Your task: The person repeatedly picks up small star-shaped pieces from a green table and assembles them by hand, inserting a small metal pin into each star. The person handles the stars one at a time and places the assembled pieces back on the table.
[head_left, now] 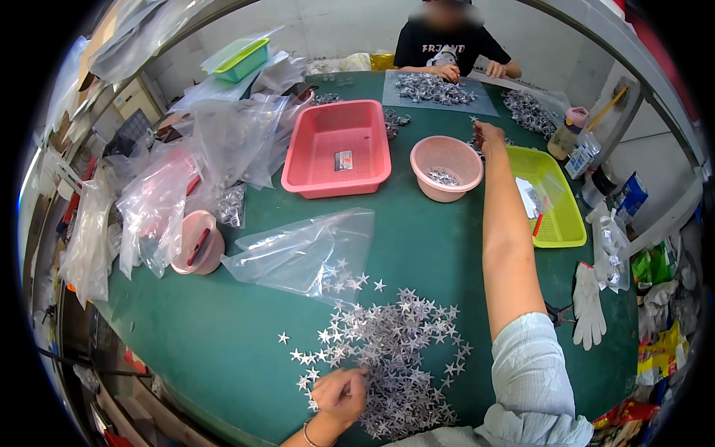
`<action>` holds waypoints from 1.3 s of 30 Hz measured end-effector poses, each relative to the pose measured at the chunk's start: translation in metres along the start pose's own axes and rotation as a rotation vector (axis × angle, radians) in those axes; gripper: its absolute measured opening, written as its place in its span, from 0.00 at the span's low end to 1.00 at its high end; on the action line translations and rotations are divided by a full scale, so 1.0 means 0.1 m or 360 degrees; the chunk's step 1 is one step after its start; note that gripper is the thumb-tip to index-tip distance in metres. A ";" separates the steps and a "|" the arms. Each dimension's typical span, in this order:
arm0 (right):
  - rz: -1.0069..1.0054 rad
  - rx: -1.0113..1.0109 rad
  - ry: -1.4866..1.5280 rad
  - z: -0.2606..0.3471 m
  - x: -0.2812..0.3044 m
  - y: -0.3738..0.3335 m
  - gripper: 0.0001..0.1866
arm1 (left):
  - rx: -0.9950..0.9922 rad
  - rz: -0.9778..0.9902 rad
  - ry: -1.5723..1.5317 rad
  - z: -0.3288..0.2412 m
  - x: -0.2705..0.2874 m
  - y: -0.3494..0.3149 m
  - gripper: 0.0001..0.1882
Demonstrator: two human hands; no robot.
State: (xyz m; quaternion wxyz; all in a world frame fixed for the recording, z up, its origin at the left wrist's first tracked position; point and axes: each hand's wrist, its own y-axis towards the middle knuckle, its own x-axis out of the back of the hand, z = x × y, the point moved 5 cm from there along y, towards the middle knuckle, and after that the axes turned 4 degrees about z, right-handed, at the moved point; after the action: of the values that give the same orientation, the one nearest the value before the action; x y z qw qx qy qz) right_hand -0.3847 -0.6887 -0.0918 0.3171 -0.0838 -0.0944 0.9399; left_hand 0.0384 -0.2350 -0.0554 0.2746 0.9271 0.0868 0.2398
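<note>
Left: crumpled clear plastic bags [160, 197] crowd the green table [223, 328] toward its curved near edge. Centre: left hand [339, 393], fingers curled, picks at the heap of small silver metal stars [398, 357], which remains large; beyond it lies a flat clear bag [305, 253]. Right: right hand [485, 134], extended and pinched closed, apparently on a star, hovers beside the round pink plastic basket [445, 167], which holds only a few pieces; judged early in the sorting. Open green surface lies between heap and basket.
</note>
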 end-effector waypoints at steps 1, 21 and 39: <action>0.0011 -0.0007 0.0011 -0.01 0.00 0.01 0.06 | 0.0012 0.0000 -0.0005 0.00 0.00 0.00 0.06; 0.0032 0.0054 0.0024 0.12 -0.01 0.14 0.06 | 0.0100 0.0121 -0.0044 -0.04 0.00 0.03 0.05; 0.1640 0.0778 -0.1837 -0.71 1.29 -4.09 0.13 | -0.0072 0.0085 -0.0183 -0.12 -0.11 -0.07 0.03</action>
State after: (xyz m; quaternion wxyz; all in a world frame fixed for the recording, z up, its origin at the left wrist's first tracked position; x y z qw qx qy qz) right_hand -0.2333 -0.2817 -0.0788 -0.2449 0.4528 0.0153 0.8572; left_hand 0.0223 -0.2269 -0.0549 0.2936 0.9349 0.0407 0.1953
